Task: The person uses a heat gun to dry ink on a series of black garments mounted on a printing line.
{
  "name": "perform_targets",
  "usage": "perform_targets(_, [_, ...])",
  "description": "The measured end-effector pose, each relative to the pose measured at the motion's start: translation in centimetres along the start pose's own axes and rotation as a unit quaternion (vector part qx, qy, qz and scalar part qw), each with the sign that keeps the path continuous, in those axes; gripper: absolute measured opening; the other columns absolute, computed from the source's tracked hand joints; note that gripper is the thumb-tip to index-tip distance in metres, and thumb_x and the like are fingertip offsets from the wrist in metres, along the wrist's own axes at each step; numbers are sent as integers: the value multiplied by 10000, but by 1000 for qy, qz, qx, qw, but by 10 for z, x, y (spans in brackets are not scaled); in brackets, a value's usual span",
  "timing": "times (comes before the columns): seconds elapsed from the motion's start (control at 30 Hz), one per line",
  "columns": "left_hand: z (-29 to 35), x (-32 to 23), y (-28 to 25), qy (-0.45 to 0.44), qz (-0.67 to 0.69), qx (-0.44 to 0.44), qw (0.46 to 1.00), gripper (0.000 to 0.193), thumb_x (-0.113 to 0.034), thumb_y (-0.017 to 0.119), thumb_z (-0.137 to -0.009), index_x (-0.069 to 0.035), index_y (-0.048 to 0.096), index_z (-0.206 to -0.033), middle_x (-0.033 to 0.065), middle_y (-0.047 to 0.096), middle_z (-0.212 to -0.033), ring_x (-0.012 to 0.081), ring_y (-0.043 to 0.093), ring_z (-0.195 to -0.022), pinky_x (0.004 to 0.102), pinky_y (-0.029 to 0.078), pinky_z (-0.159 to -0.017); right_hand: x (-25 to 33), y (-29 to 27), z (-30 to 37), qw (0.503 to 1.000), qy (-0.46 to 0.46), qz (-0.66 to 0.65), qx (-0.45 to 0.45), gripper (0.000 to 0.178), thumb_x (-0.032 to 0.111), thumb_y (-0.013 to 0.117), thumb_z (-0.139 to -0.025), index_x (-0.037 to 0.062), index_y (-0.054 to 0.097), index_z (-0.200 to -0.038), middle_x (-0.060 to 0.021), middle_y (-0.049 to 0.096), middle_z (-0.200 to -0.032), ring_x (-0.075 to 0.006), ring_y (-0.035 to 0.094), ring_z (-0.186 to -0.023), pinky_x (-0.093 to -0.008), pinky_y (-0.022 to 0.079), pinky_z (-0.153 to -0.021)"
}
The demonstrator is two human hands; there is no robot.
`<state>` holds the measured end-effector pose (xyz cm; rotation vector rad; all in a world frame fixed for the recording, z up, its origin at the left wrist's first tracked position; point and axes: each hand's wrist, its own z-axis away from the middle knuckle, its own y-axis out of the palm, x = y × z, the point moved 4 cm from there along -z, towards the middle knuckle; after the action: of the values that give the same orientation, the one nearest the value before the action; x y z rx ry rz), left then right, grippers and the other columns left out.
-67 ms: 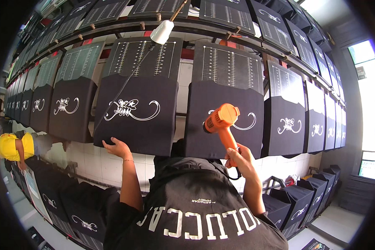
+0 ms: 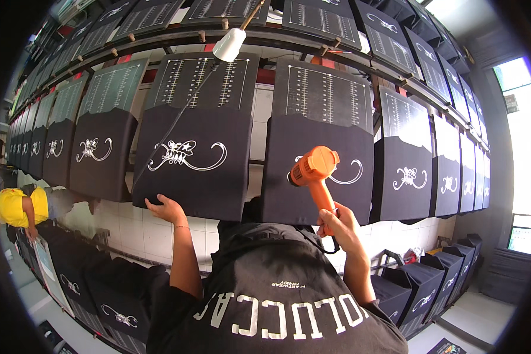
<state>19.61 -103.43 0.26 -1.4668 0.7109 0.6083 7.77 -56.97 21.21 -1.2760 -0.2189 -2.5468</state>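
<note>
An orange heat gun (image 2: 317, 171) is gripped by its handle in my right hand (image 2: 342, 229). Its barrel points left over a black shirt (image 2: 301, 206) on a board, covering part of the white print there. My left hand (image 2: 167, 210), fingers extended and apart, rests at the lower left edge of the neighbouring black shirt (image 2: 212, 194). That shirt carries a white curled print (image 2: 180, 153) and lies over a dark board with ruled scale marks (image 2: 203, 79). A short piece of black cord hangs below my right hand.
A white cone-shaped piece (image 2: 229, 45) on a thin rod slants above the left board. Rows of printed black shirts on boards (image 2: 410, 174) extend both ways. More shirts (image 2: 425, 289) stand behind me. At far left, a person in yellow (image 2: 20, 207) bends beside the rear row.
</note>
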Motion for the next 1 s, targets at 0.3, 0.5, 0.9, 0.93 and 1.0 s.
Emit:
perform_targets(0.3, [4,-4,-2,-8,17,-18,1000,600,-290,482,-1001,7,315,-1495,298,356,-1472,438,401,-1323,509,366,-1104,5,1,-12,1000,-5,16,13,337,272,620,-981,-35,582,-1117,-40,607,-817,-98,619,-638,-256,538,-595])
perform_targets(0.5, [-3,4,1,44,-24,-51,997,600,-285,517,-980,16,355,-1474,320,455,-1382,457,448,-1271,523,365,-1084,10,0,-9,998,-9,53,30,342,266,631,-984,-42,568,-1119,-44,605,-801,-102,618,-640,-259,535,-598])
perform_targets(0.9, [-13,-38,-9,120,-223,-42,966,783,-239,664,-893,-108,244,-1541,252,228,-1576,438,326,-1412,569,335,-1111,2,-50,7,992,-21,89,-81,341,314,637,-972,-17,597,-1041,-38,626,-809,-107,641,-660,-255,548,-617])
perform_targets(0.93, [-17,-48,-11,165,-216,-43,961,795,-221,675,-884,-102,242,-1540,252,230,-1575,429,326,-1415,557,330,-1120,-2,-56,7,995,-40,36,-88,339,323,639,-974,-8,597,-1033,-28,613,-795,-100,630,-650,-257,549,-613])
perform_targets(1.0, [-15,-78,-14,254,-204,-34,945,801,-155,687,-866,-78,251,-1533,234,298,-1553,397,345,-1411,511,317,-1145,-1,-70,10,993,-50,-49,-95,332,322,652,-970,3,594,-1040,-10,593,-778,-90,611,-630,-256,549,-611])
